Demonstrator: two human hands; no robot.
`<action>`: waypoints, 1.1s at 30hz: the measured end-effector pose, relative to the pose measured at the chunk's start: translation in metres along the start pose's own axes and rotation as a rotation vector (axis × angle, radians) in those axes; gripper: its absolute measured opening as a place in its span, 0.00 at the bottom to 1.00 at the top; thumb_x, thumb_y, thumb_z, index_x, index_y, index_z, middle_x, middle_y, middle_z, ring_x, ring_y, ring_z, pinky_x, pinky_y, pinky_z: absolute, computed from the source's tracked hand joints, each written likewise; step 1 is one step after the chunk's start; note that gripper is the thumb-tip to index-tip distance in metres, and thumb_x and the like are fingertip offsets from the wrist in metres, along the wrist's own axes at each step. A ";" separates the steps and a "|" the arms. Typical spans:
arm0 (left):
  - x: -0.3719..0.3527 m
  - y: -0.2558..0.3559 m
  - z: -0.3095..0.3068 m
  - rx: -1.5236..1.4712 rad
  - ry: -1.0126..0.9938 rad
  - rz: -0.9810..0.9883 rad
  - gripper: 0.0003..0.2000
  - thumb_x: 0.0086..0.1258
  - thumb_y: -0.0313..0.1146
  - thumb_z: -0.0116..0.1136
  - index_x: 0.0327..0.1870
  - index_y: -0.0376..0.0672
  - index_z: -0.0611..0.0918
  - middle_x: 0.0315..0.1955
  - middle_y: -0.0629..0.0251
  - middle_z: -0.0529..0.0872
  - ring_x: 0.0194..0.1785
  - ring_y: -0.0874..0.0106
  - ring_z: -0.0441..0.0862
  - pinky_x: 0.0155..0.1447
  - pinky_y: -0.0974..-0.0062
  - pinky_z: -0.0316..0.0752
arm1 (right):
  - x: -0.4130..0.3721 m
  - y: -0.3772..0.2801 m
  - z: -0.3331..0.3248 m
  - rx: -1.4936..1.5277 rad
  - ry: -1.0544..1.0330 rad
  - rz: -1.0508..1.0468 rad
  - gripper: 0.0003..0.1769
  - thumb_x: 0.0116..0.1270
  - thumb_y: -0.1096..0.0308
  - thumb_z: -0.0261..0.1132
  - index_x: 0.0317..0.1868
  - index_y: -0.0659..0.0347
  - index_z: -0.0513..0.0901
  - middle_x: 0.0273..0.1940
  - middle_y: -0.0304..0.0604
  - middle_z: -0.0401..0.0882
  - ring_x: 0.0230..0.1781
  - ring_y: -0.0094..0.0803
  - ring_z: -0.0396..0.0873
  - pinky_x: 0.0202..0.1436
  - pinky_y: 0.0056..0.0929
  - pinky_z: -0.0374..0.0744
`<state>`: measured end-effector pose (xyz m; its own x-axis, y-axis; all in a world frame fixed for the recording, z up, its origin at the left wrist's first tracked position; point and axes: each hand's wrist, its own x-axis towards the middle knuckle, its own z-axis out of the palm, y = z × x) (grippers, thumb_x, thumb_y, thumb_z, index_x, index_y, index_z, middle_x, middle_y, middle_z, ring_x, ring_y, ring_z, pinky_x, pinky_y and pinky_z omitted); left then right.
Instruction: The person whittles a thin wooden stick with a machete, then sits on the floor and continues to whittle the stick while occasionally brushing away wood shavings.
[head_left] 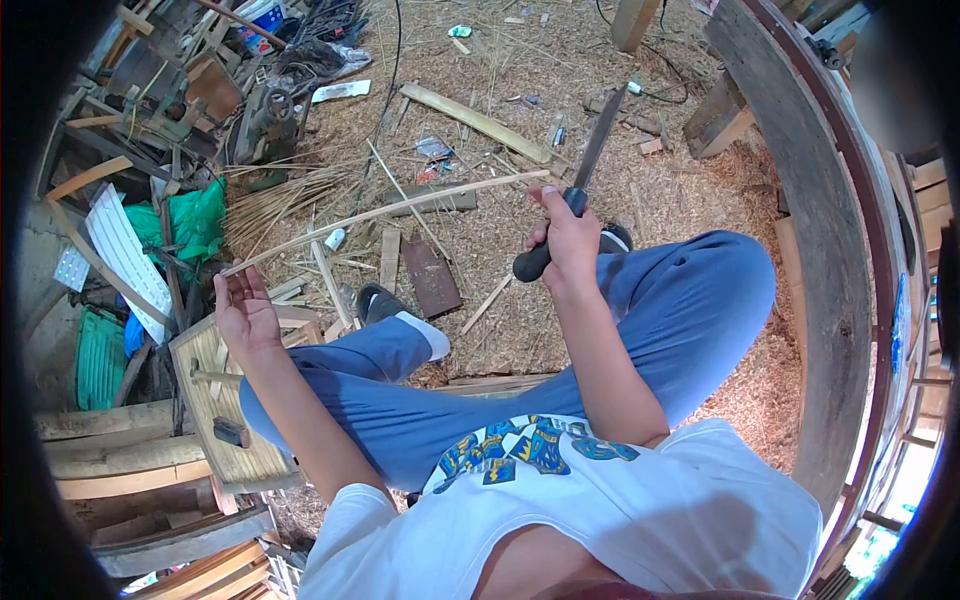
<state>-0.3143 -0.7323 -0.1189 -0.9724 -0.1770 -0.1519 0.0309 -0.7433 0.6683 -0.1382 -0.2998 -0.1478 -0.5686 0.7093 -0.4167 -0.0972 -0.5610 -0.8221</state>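
Observation:
A long, thin, slightly bowed wooden strip (pixel 400 206) spans the gap between my hands. Its left end rests at the fingers of my left hand (pixel 247 312), which is palm up with the fingers curled at the strip. My right hand (pixel 570 238) is wrapped round the black handle of a long-bladed knife (pixel 604 135), the blade pointing up and away from me. The strip's right end lies near the thumb of my right hand, beside the handle; whether they touch is hard to tell.
Shavings and wood offcuts (pixel 430 275) cover the ground. A wooden box (pixel 240 462) stands by my left knee. Thin sticks (pixel 285 205) and green plastic (pixel 195 220) lie at the left. A thick curved beam (pixel 828 260) runs along the right.

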 end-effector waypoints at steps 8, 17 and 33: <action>-0.001 -0.005 0.005 0.005 -0.001 -0.051 0.09 0.83 0.31 0.62 0.45 0.32 0.85 0.44 0.52 0.92 0.56 0.58 0.92 0.63 0.60 0.91 | -0.005 -0.010 -0.001 0.126 0.019 -0.035 0.13 0.78 0.65 0.71 0.54 0.63 0.80 0.46 0.46 0.88 0.21 0.23 0.73 0.24 0.31 0.79; 0.009 -0.013 -0.006 0.017 0.046 -0.053 0.06 0.82 0.27 0.63 0.47 0.32 0.84 0.46 0.53 0.92 0.56 0.59 0.92 0.62 0.58 0.91 | -0.007 -0.013 0.001 0.231 0.027 -0.059 0.15 0.77 0.64 0.74 0.55 0.62 0.79 0.44 0.44 0.87 0.21 0.23 0.74 0.24 0.32 0.79; 0.026 -0.034 -0.016 0.045 0.113 -0.140 0.07 0.83 0.30 0.63 0.45 0.34 0.84 0.43 0.54 0.91 0.51 0.61 0.91 0.62 0.59 0.91 | -0.014 -0.026 0.004 0.361 0.025 -0.108 0.12 0.75 0.67 0.75 0.51 0.60 0.81 0.35 0.40 0.84 0.19 0.23 0.75 0.21 0.30 0.80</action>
<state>-0.3368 -0.7221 -0.1568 -0.9343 -0.1468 -0.3249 -0.1161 -0.7363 0.6666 -0.1309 -0.2964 -0.1189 -0.5195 0.7804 -0.3479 -0.4395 -0.5932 -0.6745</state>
